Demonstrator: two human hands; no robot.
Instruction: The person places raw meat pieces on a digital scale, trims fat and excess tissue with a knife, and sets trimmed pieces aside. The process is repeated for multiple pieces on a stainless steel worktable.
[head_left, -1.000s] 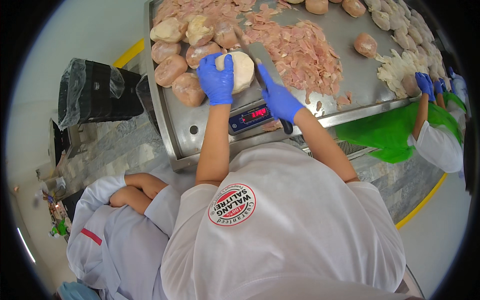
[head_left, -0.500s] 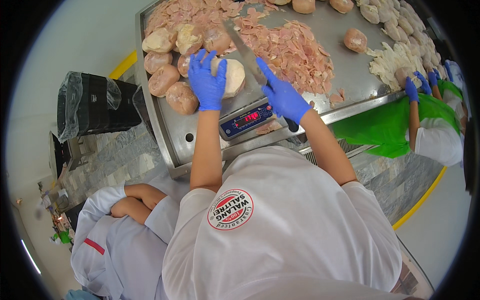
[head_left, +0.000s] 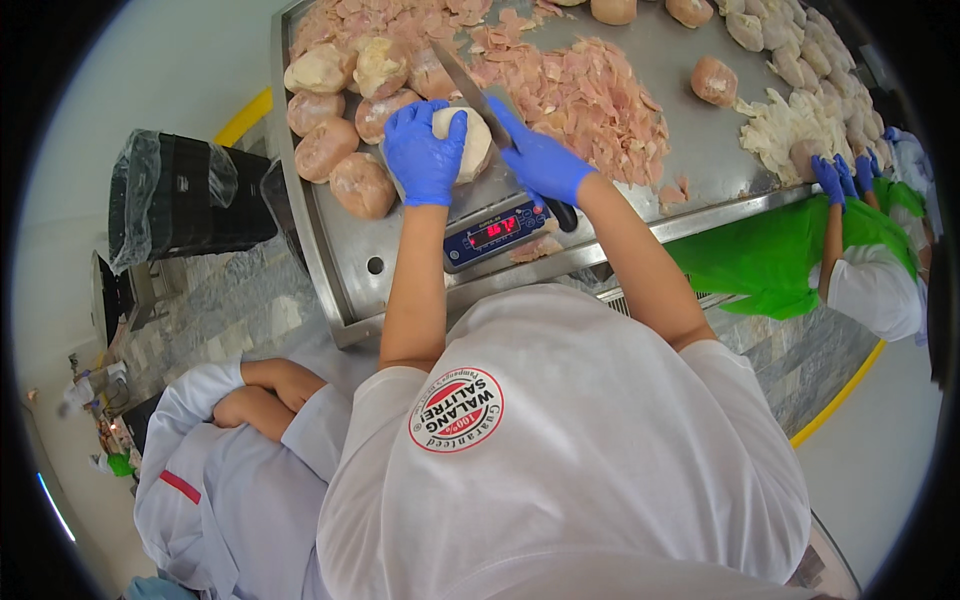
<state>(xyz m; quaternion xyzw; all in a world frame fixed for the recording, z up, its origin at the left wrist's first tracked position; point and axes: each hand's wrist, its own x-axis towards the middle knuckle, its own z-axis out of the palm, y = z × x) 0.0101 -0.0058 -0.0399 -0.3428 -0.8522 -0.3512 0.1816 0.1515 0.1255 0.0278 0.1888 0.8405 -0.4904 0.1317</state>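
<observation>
The pale round meat [head_left: 470,150], just beyond the scale display [head_left: 496,233], is gripped by the left hand [head_left: 424,158]. Beside it, the knife [head_left: 466,84] is held in the closed right hand [head_left: 545,163]. Pink slices [head_left: 585,105] are heaped on the metal table [head_left: 708,145].

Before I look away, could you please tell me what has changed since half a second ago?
The right hand has brought the knife leftward, nearer the pale piece. The left hand's spread fingers have drawn together on that piece. The scale's red readout has changed. The knife stays in the right hand; the round pieces and pile of slices look unchanged.
</observation>
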